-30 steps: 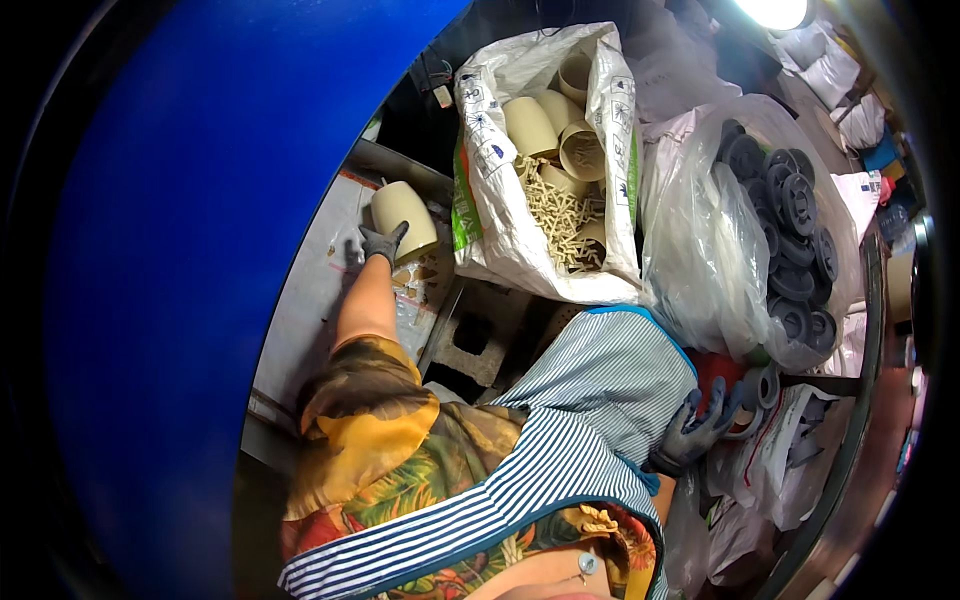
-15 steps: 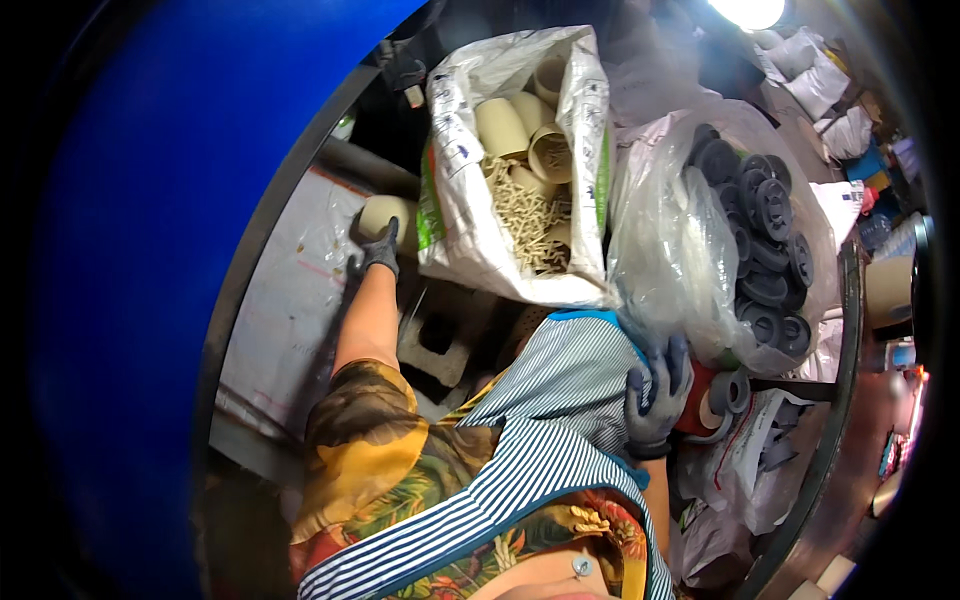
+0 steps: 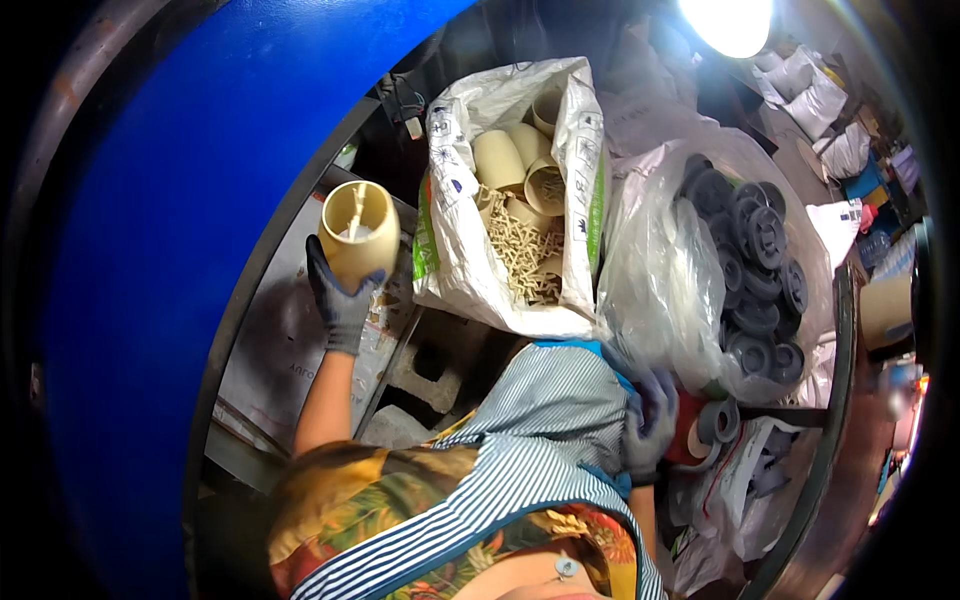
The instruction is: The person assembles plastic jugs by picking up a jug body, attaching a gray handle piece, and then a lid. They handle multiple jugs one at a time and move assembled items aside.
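Note:
My left hand [image 3: 343, 300], in a grey work glove, grips a cream-coloured plastic cup-like shell [image 3: 362, 264] from below. Its open mouth faces up, and a pale stick-like piece stands inside it. In its matching glove, my right hand [image 3: 650, 425] rests beside my striped apron at the thigh, fingers extended and holding nothing. Between the hands and farther off stands a white woven sack [image 3: 455, 240], with several similar cream shells [image 3: 497, 160] over a heap of small cream plastic bits [image 3: 525, 245].
A clear plastic bag [image 3: 650, 290] of dark grey ring-shaped parts [image 3: 767, 238] lies right of the sack. A red spool-like object [image 3: 690, 425] sits beside my right hand, near a white bag [image 3: 765, 460]. A concrete block [image 3: 425, 375] is below the sack; a blue surface [image 3: 130, 300] curves along the left.
My left hand has turned and raised the cream shell, whose open mouth now faces up. My right hand stays near my thigh. The view has shifted slightly.

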